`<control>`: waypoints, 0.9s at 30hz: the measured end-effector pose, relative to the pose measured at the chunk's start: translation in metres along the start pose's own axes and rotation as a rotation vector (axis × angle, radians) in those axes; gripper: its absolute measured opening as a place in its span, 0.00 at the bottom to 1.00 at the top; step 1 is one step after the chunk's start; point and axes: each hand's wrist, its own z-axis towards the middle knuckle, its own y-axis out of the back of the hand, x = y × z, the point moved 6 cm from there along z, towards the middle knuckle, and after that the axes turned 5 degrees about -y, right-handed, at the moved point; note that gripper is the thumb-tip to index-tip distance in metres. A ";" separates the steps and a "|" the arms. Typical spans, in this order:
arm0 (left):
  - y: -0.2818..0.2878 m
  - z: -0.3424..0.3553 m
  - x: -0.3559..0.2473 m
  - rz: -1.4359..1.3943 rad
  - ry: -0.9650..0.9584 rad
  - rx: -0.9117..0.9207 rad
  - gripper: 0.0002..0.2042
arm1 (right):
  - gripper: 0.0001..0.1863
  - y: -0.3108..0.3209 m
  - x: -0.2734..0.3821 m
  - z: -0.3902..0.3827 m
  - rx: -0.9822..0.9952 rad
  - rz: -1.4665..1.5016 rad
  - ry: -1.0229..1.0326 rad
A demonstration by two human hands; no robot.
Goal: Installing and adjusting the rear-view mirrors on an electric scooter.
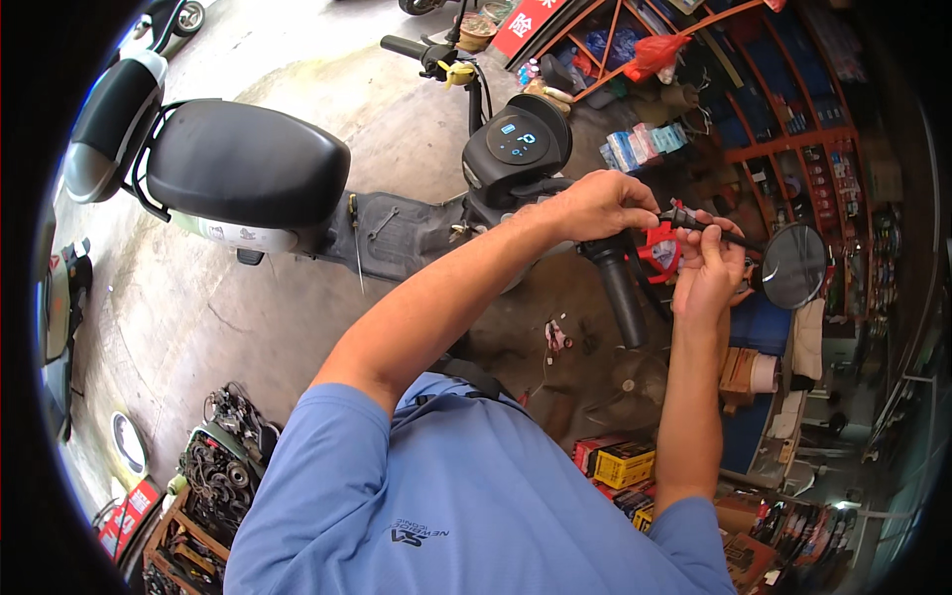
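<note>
A round rear-view mirror (793, 265) on a thin black stem stands out to the right of the scooter's near handlebar grip (620, 297). My right hand (709, 263) is closed around that stem, thumb uppermost. From the left, my left hand (613, 205) reaches across the handlebar and pinches the stem's inner end; its fingertips partly hide the spot. A small red part shows just beyond the fingers. Below my hands are red pieces (662, 248) by the handlebar, partly covered. The lit round dashboard (518, 139) sits left of my left hand.
On the scooter's footboard (397, 238) lie a screwdriver (354, 228) and a wrench (383, 223). The black seat (248, 159) is at left. Orange shelves (793, 144) hold parts at right. Boxes (625, 464) stand near my right arm; a crate of metal parts (203, 526) is lower left.
</note>
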 end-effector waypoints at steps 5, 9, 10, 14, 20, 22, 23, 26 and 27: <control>0.002 0.003 0.001 0.014 -0.077 -0.027 0.11 | 0.07 -0.002 0.004 -0.012 0.051 -0.009 0.070; 0.001 0.005 0.002 0.008 -0.078 0.022 0.11 | 0.08 0.000 0.009 -0.008 0.268 0.041 -0.082; 0.001 0.004 0.003 0.006 -0.084 0.026 0.11 | 0.08 0.000 0.011 -0.008 0.274 0.037 -0.084; 0.002 0.002 0.002 0.002 -0.071 0.031 0.11 | 0.06 -0.009 0.019 -0.010 0.370 -0.219 0.067; 0.000 0.004 0.006 0.019 -0.044 0.055 0.12 | 0.04 -0.036 0.033 -0.022 0.374 -0.656 0.306; 0.000 0.003 0.007 0.006 -0.070 0.040 0.12 | 0.04 -0.046 0.038 -0.024 0.421 -0.816 0.439; 0.001 0.002 0.005 0.005 -0.073 0.042 0.12 | 0.04 -0.051 0.041 -0.025 0.428 -0.859 0.483; 0.002 0.002 0.004 0.000 -0.051 0.039 0.12 | 0.04 -0.060 0.042 -0.021 0.432 -0.885 0.441; 0.001 0.002 0.006 -0.013 -0.038 0.040 0.11 | 0.05 -0.065 0.044 -0.019 0.452 -0.928 0.458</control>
